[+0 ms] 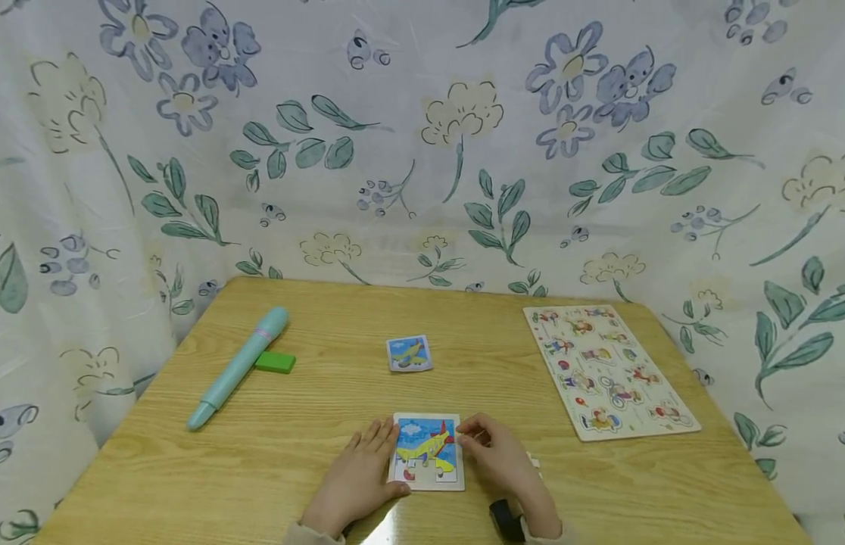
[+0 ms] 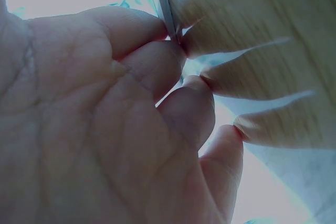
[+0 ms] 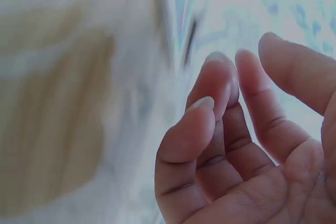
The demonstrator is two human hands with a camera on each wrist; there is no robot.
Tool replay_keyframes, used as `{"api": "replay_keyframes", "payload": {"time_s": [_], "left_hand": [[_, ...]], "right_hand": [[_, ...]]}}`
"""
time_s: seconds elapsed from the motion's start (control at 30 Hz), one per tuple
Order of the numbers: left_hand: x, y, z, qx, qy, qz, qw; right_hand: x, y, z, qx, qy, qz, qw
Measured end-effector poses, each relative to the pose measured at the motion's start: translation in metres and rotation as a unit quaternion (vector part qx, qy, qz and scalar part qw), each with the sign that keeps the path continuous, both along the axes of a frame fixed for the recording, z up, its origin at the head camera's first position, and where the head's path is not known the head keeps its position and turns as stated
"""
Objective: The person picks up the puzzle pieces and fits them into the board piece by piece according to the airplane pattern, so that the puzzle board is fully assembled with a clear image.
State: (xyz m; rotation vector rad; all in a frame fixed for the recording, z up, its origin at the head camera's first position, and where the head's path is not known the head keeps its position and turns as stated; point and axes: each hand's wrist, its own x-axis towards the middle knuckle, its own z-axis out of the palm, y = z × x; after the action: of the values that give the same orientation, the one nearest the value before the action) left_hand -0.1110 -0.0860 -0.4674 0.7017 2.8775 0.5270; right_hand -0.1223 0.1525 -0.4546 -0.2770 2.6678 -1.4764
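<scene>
Puzzle (image 1: pixel 427 452) sits at the near edge of the worktop (image 1: pixel 313 454), between both hands. Plane picture looks nearly whole; a gap or two seem left along the bottom row, hard to tell at this size. Left hand (image 1: pixel 357 477) lies flat beside the frame, fingers (image 2: pixel 173 72) straight and pressing its left edge. Right hand (image 1: pixel 497 454) rests at the right edge, fingers (image 3: pixel 210 103) loosely bent, holding nothing I can see. Reference card (image 1: pixel 409 353) lies farther back, apart. My read: mostly done, last pieces left.
</scene>
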Motion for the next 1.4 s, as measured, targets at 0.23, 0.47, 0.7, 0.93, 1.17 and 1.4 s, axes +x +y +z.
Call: {"api": "replay_keyframes", "payload": {"time_s": [0.23,0.47,0.7,0.93,1.17,1.4], "left_hand": [[0.002,-0.001,0.002,0.002,-0.009,-0.002,1.0000],[0.001,0.000,0.002,0.004,-0.009,-0.005,0.9999],[0.002,0.002,0.004,0.009,-0.013,-0.004,0.9999],[0.001,0.000,0.003,0.009,-0.014,-0.002,0.9999],[0.002,0.001,0.001,0.004,-0.018,-0.003,0.9998],[0.000,0.001,0.001,0.006,-0.005,-0.002,1.0000]], "right_hand": [[0.015,0.051,-0.003,0.035,-0.014,-0.145,0.989],[0.027,0.085,-0.006,0.041,-0.069,-0.152,0.985],[0.028,0.081,-0.003,0.071,-0.035,-0.079,0.994],[0.015,0.063,0.002,0.126,-0.014,-0.037,0.991],[-0.002,0.039,-0.004,0.113,0.007,-0.062,0.992],[-0.006,0.009,-0.005,0.007,0.025,-0.037,0.999]]}}
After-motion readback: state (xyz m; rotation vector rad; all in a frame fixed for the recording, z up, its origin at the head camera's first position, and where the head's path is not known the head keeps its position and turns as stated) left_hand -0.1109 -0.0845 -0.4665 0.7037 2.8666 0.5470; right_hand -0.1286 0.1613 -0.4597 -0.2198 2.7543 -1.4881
